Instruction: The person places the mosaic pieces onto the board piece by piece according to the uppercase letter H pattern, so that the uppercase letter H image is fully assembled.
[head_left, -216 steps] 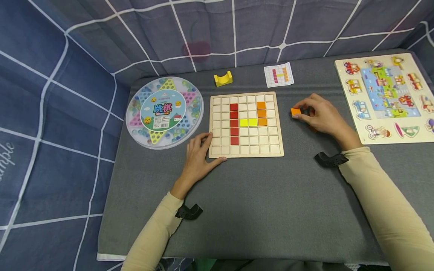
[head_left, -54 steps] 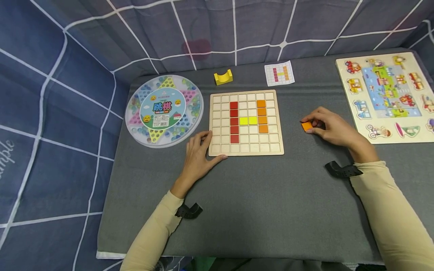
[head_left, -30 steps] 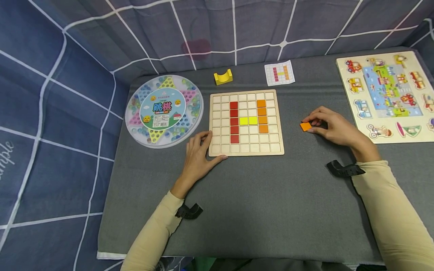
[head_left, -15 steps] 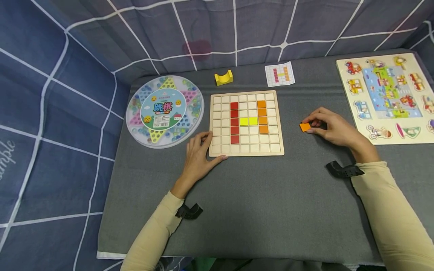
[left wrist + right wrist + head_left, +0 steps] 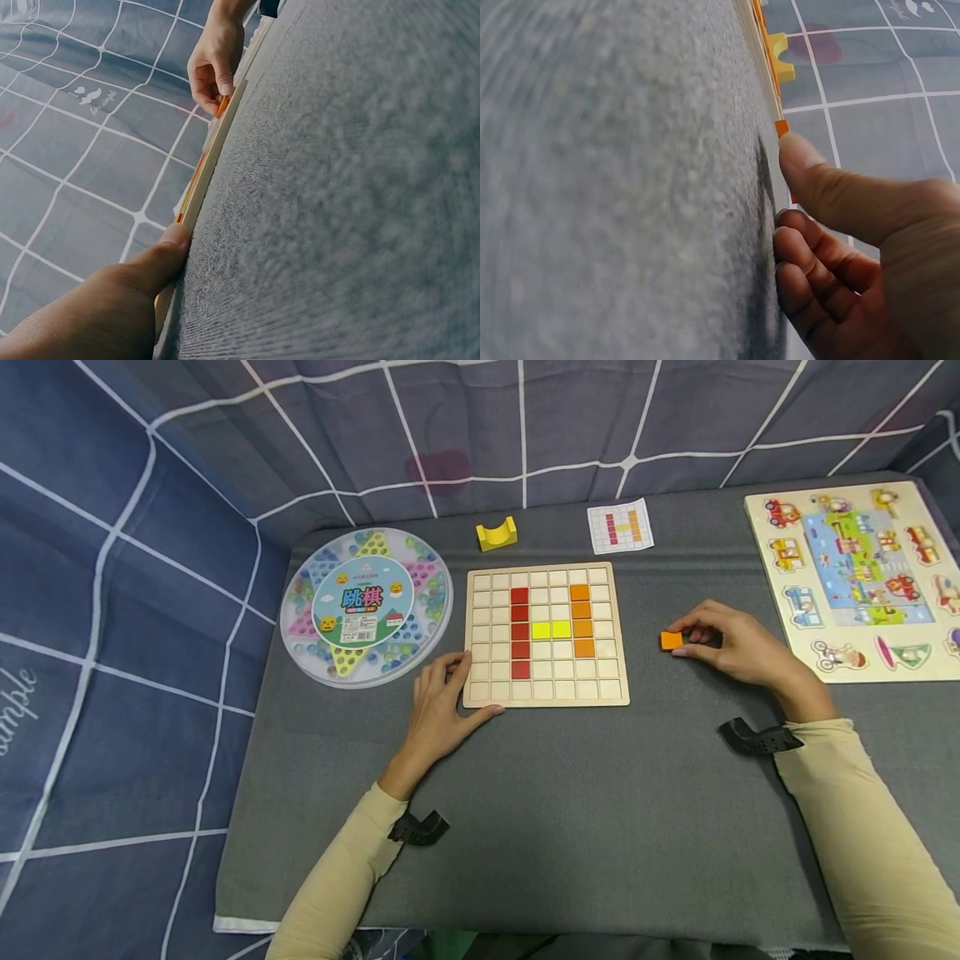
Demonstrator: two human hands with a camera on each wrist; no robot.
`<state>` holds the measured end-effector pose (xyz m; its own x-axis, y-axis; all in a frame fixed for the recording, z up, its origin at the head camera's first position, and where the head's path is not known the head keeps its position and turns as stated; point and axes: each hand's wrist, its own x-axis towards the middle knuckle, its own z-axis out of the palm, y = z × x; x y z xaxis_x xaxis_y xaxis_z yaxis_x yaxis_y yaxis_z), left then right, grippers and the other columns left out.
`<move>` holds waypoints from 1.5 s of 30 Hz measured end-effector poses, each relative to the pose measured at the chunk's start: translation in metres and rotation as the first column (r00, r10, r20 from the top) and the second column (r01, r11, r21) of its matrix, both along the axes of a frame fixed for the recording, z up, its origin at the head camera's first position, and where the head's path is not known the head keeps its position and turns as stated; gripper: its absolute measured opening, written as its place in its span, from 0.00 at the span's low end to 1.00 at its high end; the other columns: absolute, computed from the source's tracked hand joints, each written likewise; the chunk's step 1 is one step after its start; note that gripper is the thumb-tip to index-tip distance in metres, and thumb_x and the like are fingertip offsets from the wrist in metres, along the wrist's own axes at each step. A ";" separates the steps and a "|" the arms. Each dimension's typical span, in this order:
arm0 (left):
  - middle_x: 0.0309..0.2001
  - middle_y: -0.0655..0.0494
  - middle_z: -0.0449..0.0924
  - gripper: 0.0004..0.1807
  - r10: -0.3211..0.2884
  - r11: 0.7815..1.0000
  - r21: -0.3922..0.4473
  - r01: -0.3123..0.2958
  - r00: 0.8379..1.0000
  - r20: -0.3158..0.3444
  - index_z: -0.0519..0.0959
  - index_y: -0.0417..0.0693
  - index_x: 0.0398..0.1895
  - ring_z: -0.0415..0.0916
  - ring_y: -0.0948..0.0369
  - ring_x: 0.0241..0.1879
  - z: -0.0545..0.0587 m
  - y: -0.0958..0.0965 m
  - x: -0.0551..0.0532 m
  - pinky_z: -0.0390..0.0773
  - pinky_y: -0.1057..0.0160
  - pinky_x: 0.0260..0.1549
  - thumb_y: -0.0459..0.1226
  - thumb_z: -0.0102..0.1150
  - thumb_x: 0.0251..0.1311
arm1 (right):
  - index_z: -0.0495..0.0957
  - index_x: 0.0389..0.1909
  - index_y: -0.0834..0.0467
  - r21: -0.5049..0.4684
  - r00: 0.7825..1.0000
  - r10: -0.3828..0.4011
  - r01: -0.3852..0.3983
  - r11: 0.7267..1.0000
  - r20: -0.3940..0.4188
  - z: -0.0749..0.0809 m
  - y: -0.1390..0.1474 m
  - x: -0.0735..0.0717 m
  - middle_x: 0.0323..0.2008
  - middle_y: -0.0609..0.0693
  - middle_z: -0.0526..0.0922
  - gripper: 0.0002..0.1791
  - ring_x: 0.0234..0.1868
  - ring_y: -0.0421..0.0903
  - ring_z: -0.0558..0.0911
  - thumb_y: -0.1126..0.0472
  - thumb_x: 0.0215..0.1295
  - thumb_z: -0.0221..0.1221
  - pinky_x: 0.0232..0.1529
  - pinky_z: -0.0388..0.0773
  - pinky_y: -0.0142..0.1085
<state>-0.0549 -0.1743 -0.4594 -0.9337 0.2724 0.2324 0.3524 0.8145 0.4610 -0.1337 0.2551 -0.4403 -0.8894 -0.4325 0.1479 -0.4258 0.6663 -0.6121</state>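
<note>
My right hand [image 5: 738, 643] pinches a small orange block [image 5: 671, 641] between thumb and fingertips, to the right of the wooden grid board [image 5: 540, 692]. In the right wrist view the thumb [image 5: 802, 159] lies against that block [image 5: 781, 127], close over the grey cloth. My left hand [image 5: 441, 706] rests at the board's lower left corner, fingers along the left side and thumb on the front edge. On the board stand a column of several red blocks [image 5: 520, 632], two yellow blocks [image 5: 551, 629] and a column of several orange blocks [image 5: 582, 620].
Behind the board lie a yellow arch block [image 5: 497, 534] and a pattern card [image 5: 620, 526] with a similar coloured figure. A round Chinese checkers box [image 5: 366, 607] is at the left. At the far right is a picture puzzle board [image 5: 855, 581]. A gridded curtain [image 5: 465, 427] closes off the back.
Compared with the oldest frame, the orange column is one block longer and the right hand is further right and nearer. Lately the pinched block has only turned slightly; the left hand stays put.
</note>
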 end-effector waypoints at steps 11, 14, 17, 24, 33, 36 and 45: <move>0.65 0.44 0.64 0.52 -0.008 1.000 0.004 0.008 1.000 -0.008 0.63 0.45 0.73 0.63 0.48 0.52 -0.001 0.000 0.000 0.62 0.48 0.49 0.56 0.73 0.47 | 0.83 0.41 0.59 -0.040 0.997 0.058 -0.060 0.997 -0.044 0.006 -0.022 -0.002 0.30 0.47 0.74 0.18 0.29 0.38 0.68 0.69 0.47 0.75 0.31 0.62 0.27; 0.65 0.43 0.65 0.52 -0.010 1.000 0.005 0.010 1.000 -0.011 0.63 0.44 0.73 0.63 0.48 0.52 -0.001 -0.001 0.000 0.62 0.48 0.48 0.55 0.74 0.47 | 0.83 0.41 0.58 -0.077 0.994 0.099 -0.103 0.992 -0.052 0.006 -0.034 -0.003 0.30 0.48 0.74 0.19 0.28 0.39 0.68 0.68 0.45 0.76 0.30 0.62 0.27; 0.64 0.43 0.65 0.52 -0.009 1.000 0.005 0.009 1.000 -0.012 0.63 0.44 0.73 0.64 0.48 0.52 -0.001 -0.001 0.000 0.62 0.48 0.48 0.56 0.74 0.47 | 0.83 0.40 0.57 -0.107 0.988 0.146 -0.151 0.983 -0.055 0.006 -0.046 -0.004 0.29 0.48 0.74 0.20 0.27 0.38 0.67 0.68 0.44 0.76 0.28 0.63 0.27; 0.65 0.44 0.64 0.52 -0.006 1.000 -0.002 0.006 1.000 -0.005 0.63 0.45 0.73 0.64 0.49 0.51 -0.002 -0.001 -0.001 0.62 0.48 0.49 0.56 0.73 0.47 | 0.84 0.40 0.54 -0.119 0.972 0.234 -0.235 0.965 -0.023 0.005 -0.072 -0.002 0.30 0.47 0.74 0.16 0.26 0.38 0.67 0.65 0.48 0.75 0.27 0.62 0.26; 0.65 0.45 0.64 0.52 -0.003 1.000 -0.011 0.003 1.000 -0.002 0.62 0.47 0.74 0.64 0.49 0.52 -0.003 -0.001 -0.001 0.62 0.48 0.50 0.57 0.73 0.48 | 0.84 0.38 0.55 -0.132 0.950 0.312 -0.309 0.942 0.007 0.000 -0.090 -0.002 0.30 0.46 0.75 0.13 0.25 0.40 0.69 0.62 0.51 0.74 0.27 0.63 0.25; 0.65 0.45 0.64 0.52 -0.005 1.000 -0.010 0.005 1.000 0.001 0.62 0.47 0.74 0.63 0.49 0.53 -0.002 -0.001 -0.001 0.62 0.48 0.50 0.57 0.73 0.48 | 0.84 0.38 0.55 -0.114 0.949 0.315 -0.313 0.943 0.008 -0.001 -0.092 -0.002 0.29 0.46 0.74 0.13 0.25 0.40 0.69 0.61 0.52 0.74 0.27 0.64 0.26; 0.65 0.44 0.64 0.52 -0.010 1.000 -0.005 0.010 1.000 -0.015 0.63 0.46 0.74 0.63 0.48 0.52 -0.002 -0.001 -0.001 0.62 0.48 0.49 0.56 0.74 0.47 | 0.83 0.40 0.55 -0.086 0.947 0.321 -0.318 0.944 0.022 0.001 -0.095 -0.002 0.30 0.45 0.74 0.14 0.27 0.38 0.70 0.61 0.52 0.74 0.28 0.67 0.27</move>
